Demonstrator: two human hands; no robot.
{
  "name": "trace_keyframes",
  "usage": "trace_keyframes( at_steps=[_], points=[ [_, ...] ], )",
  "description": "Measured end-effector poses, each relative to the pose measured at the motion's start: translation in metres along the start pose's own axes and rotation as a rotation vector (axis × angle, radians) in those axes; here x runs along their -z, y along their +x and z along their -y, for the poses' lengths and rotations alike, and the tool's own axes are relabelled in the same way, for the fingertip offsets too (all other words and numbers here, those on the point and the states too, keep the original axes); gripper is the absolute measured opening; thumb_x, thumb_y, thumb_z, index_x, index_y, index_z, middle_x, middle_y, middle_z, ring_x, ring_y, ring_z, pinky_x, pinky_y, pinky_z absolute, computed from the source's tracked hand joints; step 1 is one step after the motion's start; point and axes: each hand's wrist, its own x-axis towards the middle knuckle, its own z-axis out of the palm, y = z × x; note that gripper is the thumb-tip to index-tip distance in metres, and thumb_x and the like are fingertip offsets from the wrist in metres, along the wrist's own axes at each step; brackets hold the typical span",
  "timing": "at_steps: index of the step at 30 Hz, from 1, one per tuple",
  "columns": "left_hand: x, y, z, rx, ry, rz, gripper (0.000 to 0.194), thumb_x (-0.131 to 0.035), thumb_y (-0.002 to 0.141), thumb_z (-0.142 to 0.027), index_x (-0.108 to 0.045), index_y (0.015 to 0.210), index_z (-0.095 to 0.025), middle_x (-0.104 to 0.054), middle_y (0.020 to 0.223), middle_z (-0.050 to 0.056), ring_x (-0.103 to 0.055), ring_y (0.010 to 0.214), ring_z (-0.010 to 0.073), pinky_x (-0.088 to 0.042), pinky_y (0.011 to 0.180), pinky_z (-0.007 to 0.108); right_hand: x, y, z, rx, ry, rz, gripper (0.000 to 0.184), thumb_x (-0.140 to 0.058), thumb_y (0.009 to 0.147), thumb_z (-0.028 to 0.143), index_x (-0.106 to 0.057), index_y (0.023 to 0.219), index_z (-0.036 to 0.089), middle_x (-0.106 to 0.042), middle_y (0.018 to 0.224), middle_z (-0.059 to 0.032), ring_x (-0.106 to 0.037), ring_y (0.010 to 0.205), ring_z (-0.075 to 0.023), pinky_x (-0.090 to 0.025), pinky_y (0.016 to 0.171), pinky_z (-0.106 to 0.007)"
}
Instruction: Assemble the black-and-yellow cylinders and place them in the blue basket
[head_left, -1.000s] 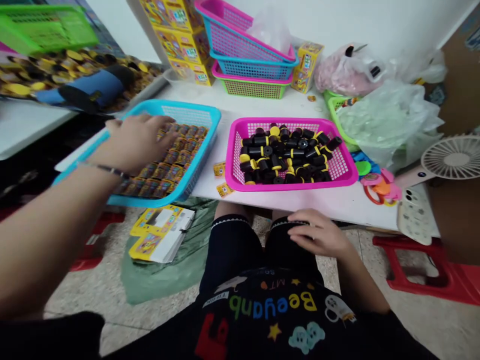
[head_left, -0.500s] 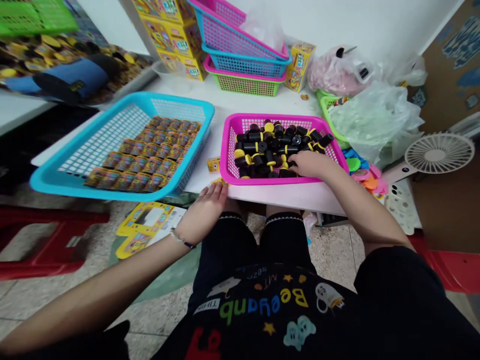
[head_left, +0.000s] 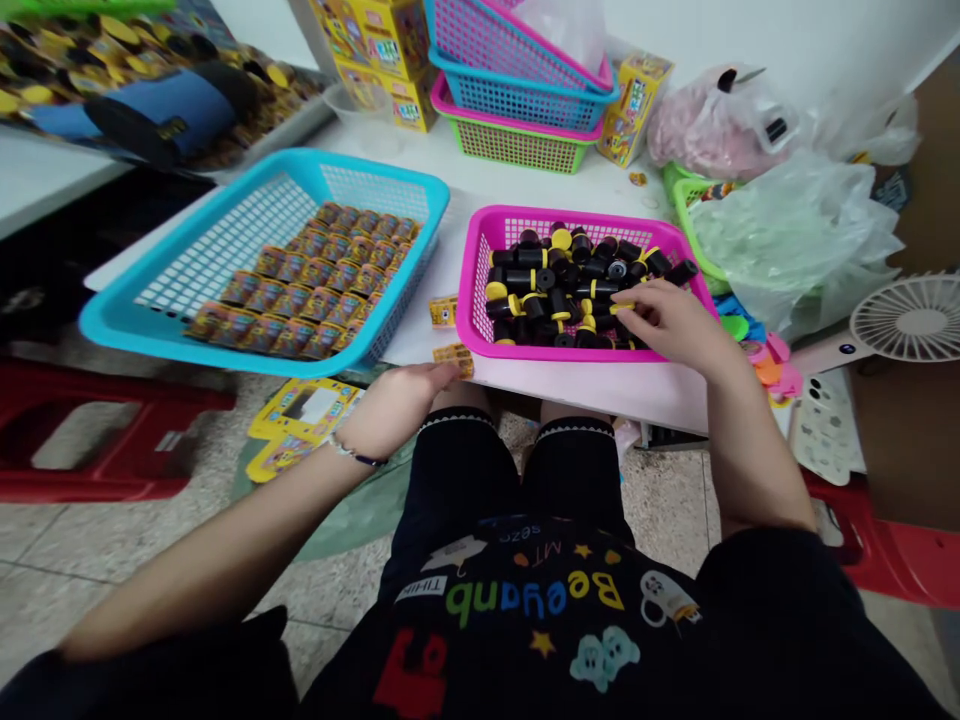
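At the table's front edge my left hand (head_left: pixel 401 405) is closed, thumb and fingers pinching the end of a small yellow printed sticker sheet (head_left: pixel 456 358). A second yellow sticker sheet (head_left: pixel 443 312) lies just behind it. My right hand (head_left: pixel 671 325) reaches over the near right side of the pink basket (head_left: pixel 480 352). Its thumb and fingertips close on a small black canister with a yellow lid (head_left: pixel 621 308), partly hidden by the fingers. Many similar black canisters (head_left: pixel 529 307) lie loosely heaped in that basket.
On the left, a blue basket (head_left: pixel 187 220) holds rows of wrapped canisters (head_left: pixel 289 300). Stacked baskets (head_left: pixel 521 125) and yellow boxes (head_left: pixel 386 35) stand behind. Plastic bags (head_left: pixel 795 225), a handheld fan (head_left: pixel 911 318) and a phone (head_left: pixel 823 430) are at right. Red stools (head_left: pixel 112 470) flank me.
My left hand moved from above the blue basket to the sticker sheet at the table edge and now pinches it. My right hand rose from my lap into the pink basket, onto a canister.
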Motion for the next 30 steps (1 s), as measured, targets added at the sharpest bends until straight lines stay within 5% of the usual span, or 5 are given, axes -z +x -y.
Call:
trace_keyframes(
  at_steps=[6,10,18,26,30],
  points=[
    [-0.008,-0.017,-0.002,0.03,-0.144,-0.449,0.019,-0.063,0.104,-0.027,-0.08,0.111,-0.022,-0.084,0.103,0.006,-0.081,0.086,0.0236,-0.066,0.078,0.031,-0.024,-0.048,0.029,0.022,0.372,-0.629,0.026,-0.063,0.104,0.045,-0.078,0.121,0.032,-0.077,0.123,-0.0061,-0.073,0.115,-0.0214,-0.064,0.098,-0.041],
    [-0.011,-0.017,-0.041,0.126,-0.487,-0.67,0.032,-0.08,0.095,-0.031,-0.079,0.126,-0.022,-0.083,0.106,0.005,-0.08,0.089,0.0186,-0.069,0.082,0.029,-0.048,-0.074,0.065,0.034,0.593,-0.727,0.023,-0.065,0.104,0.04,-0.077,0.124,0.038,-0.076,0.123,-0.0028,-0.073,0.114,-0.0184,-0.063,0.098,-0.037],
    [-0.034,0.001,-0.121,0.399,-1.815,-0.313,0.042,-0.104,0.058,-0.04,-0.073,0.073,-0.016,-0.075,0.08,0.0,-0.08,0.068,0.0168,-0.067,0.054,0.02,-0.079,-0.087,0.087,0.105,0.686,-0.717,0.026,-0.061,0.106,0.039,-0.074,0.128,0.038,-0.075,0.122,-0.0028,-0.072,0.113,-0.0209,-0.064,0.098,-0.044],
    [-0.035,-0.009,-0.122,0.328,-1.743,-0.088,0.059,-0.093,0.08,-0.048,-0.073,0.126,-0.018,-0.084,0.085,0.003,-0.084,0.078,0.0226,-0.071,0.061,0.027,-0.094,-0.093,0.092,0.063,0.702,-0.752,0.03,-0.051,0.109,0.041,-0.073,0.13,0.04,-0.072,0.121,-0.003,-0.073,0.109,-0.0212,-0.066,0.088,-0.041],
    [-0.035,-0.013,-0.119,0.114,-1.396,-0.149,0.033,-0.077,0.097,-0.048,-0.081,0.102,-0.015,-0.085,0.093,0.008,-0.082,0.074,0.0185,-0.071,0.068,0.025,-0.095,-0.096,0.098,-0.018,0.556,-0.718,0.038,-0.041,0.11,0.045,-0.069,0.135,0.039,-0.072,0.118,-0.0056,-0.074,0.11,-0.0242,-0.067,0.09,-0.046]
  ],
)
